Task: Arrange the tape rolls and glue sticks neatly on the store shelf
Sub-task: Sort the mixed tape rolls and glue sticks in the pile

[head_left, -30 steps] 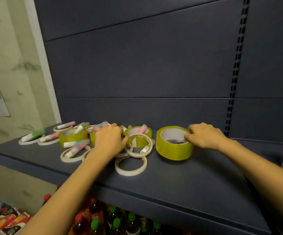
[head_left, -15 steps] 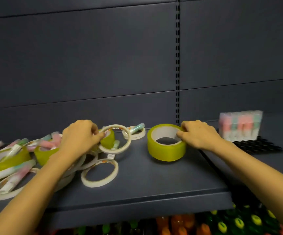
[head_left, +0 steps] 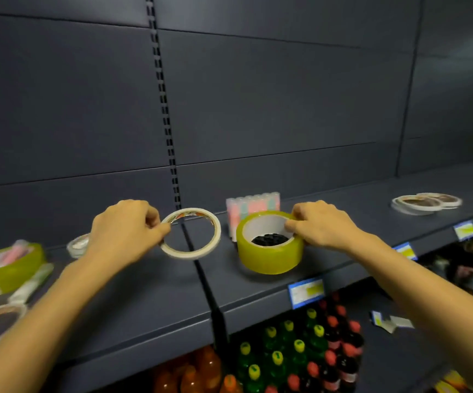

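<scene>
Head view: left hand [head_left: 124, 228] pinches thin tape ring [head_left: 189, 255], seemingly lifted; right hand [head_left: 320, 225] grips yellow roll [head_left: 269, 259].

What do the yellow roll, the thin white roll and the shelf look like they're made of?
Yellow roll: glossy translucent plastic tape, likely on a white card core; it shines. Thin roll: matte cream paper-like tape, perhaps masking tape. Shelf: probably painted metal, dark matte, with a folded front edge.

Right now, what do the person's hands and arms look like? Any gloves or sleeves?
No gloves and no sleeves. The left hand and the right hand are bare, with no rings showing. The left forearm and the right forearm are uncovered as far as the picture reaches, with no watch or bracelet.
</scene>
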The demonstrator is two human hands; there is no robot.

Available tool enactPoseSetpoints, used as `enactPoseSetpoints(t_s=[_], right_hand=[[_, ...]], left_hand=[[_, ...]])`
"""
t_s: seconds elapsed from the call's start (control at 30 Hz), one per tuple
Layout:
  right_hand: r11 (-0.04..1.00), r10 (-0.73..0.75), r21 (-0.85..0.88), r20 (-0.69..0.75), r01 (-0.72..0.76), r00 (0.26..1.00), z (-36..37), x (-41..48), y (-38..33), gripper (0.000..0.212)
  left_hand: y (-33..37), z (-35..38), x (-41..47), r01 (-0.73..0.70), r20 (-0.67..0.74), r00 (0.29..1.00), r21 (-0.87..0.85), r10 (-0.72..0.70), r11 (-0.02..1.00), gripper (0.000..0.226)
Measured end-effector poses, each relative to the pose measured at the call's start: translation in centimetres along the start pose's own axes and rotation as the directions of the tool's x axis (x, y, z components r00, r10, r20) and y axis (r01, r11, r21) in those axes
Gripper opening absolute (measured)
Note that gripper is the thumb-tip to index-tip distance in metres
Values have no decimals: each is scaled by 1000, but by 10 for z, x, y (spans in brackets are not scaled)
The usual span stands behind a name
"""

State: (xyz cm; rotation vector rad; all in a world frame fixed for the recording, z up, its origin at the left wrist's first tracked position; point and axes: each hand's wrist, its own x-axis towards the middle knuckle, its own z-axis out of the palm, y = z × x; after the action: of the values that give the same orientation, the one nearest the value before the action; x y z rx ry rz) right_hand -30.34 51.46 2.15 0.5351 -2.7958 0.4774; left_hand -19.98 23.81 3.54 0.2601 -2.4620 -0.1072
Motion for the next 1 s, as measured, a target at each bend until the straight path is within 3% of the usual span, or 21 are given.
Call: enactPoseSetpoints(t_s=[0.23, 0.43, 0.67, 1.0], right_hand=[[998, 61, -17, 46, -60, 997, -42, 8, 132, 22], [988, 100, 109, 59, -106, 993, -49, 29, 212, 20], [985, 102, 137, 40, -107, 994, -45, 57, 257, 21], [984, -19, 177, 152, -8, 988, -31, 103, 299, 20]], left_hand=[[115, 48, 10, -6, -34, 999, -79, 3, 997, 30], [194, 80, 21, -5, -36, 999, -70, 3, 998, 33], [259, 97, 55, -26, 26, 999, -5, 26, 1000, 29], [329, 139, 111, -55, 67, 996, 30, 53, 998, 30]])
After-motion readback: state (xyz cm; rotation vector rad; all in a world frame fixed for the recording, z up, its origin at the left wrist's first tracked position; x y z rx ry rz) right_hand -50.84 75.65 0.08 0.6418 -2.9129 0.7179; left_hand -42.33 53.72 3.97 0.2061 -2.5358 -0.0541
